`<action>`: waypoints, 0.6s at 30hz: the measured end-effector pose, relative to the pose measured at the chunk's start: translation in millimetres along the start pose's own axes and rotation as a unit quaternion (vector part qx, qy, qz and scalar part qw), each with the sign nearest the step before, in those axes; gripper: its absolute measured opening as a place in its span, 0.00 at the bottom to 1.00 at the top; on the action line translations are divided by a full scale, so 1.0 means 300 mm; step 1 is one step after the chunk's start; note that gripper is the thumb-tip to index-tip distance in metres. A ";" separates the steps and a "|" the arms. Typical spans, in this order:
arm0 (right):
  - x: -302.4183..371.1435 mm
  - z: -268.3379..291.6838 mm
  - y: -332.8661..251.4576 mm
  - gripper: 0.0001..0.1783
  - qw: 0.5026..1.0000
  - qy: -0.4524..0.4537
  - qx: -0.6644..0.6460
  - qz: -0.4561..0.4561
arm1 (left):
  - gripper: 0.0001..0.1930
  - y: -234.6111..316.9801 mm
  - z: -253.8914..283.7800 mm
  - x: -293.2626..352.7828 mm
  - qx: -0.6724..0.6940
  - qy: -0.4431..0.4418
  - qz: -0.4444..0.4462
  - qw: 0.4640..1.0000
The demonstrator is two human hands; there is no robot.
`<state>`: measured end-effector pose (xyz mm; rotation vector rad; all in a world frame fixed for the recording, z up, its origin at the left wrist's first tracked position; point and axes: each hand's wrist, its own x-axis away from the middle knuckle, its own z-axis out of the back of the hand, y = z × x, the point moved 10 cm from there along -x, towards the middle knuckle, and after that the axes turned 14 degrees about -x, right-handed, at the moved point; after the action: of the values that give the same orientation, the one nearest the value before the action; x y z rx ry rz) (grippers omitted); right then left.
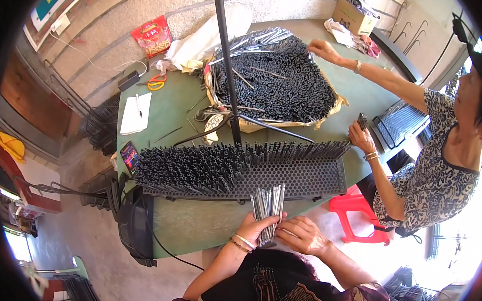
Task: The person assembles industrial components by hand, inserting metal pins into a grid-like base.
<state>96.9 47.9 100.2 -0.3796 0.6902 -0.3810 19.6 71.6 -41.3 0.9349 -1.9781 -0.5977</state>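
Metal rods, partly hidden, fill the clasped left hand by the table's near edge. The right hand curls, hold unclear.

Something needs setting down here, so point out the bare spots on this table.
Green tabletop shows bare between the perforated rack, the black bag and the left hand, and again between the rod pile and the far-right rack, by a co-worker's hand. Crowded: the perforated rack's left half and the pile behind it.

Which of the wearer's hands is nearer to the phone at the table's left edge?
Left. The left hand, holding metal rods, is right of the phone; the right hand is farther right, beside the rods.
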 end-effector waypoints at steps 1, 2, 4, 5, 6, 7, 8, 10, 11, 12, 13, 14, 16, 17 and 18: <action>-0.009 0.004 0.002 0.16 0.999 -0.001 -0.042 -0.009 | 0.15 -0.005 0.004 0.001 0.014 0.000 0.002 1.000; -0.007 0.005 0.000 0.16 0.999 0.000 -0.042 -0.009 | 0.15 0.000 0.002 0.003 0.013 0.000 0.002 1.000; 0.023 0.053 0.106 0.15 0.972 0.100 -0.131 -0.165 | 0.13 0.007 0.003 0.010 -0.024 0.009 0.008 1.000; 0.068 0.054 0.193 0.13 0.933 0.164 -0.154 -0.279 | 0.13 0.000 0.003 0.009 -0.026 0.009 0.008 1.000; 0.089 0.028 0.271 0.13 0.879 0.184 -0.239 -0.370 | 0.14 0.002 0.002 0.006 -0.029 0.004 -0.008 1.000; 0.115 -0.005 0.342 0.14 0.807 0.200 -0.319 -0.455 | 0.14 0.006 -0.002 0.006 -0.031 0.000 -0.023 0.999; 0.119 -0.059 0.383 0.15 0.742 0.211 -0.431 -0.468 | 0.14 0.009 -0.005 0.010 -0.033 -0.002 -0.023 0.999; 0.116 -0.088 0.419 0.14 0.701 0.204 -0.478 -0.488 | 0.16 0.030 -0.017 0.026 -0.070 -0.004 -0.033 0.997; 0.118 -0.120 0.424 0.13 0.656 0.191 -0.525 -0.507 | 0.17 0.038 -0.024 0.033 -0.079 -0.010 -0.038 0.996; 0.109 -0.119 0.424 0.12 0.653 0.189 -0.534 -0.502 | 0.17 0.037 -0.024 0.031 -0.078 -0.010 -0.038 0.996; 0.109 -0.118 0.430 0.12 0.654 0.189 -0.533 -0.503 | 0.17 0.042 -0.023 0.030 -0.074 -0.007 -0.049 0.996; 0.105 -0.117 0.432 0.11 0.657 0.188 -0.537 -0.495 | 0.16 0.048 -0.019 0.032 -0.071 -0.004 -0.060 0.996; 0.100 -0.115 0.434 0.10 0.660 0.187 -0.541 -0.487 | 0.15 0.040 -0.002 0.030 -0.066 0.007 -0.060 0.996; 0.103 -0.113 0.435 0.09 0.651 0.196 -0.549 -0.487 | 0.15 0.031 0.011 0.028 -0.061 0.018 -0.061 0.996; 0.104 -0.111 0.434 0.09 0.641 0.205 -0.557 -0.486 | 0.13 0.017 0.031 0.026 -0.058 0.038 -0.059 0.996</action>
<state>124.3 139.3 0.3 -1.9633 1.0871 -1.0786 6.8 69.1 -39.0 0.9924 -1.8094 -0.7252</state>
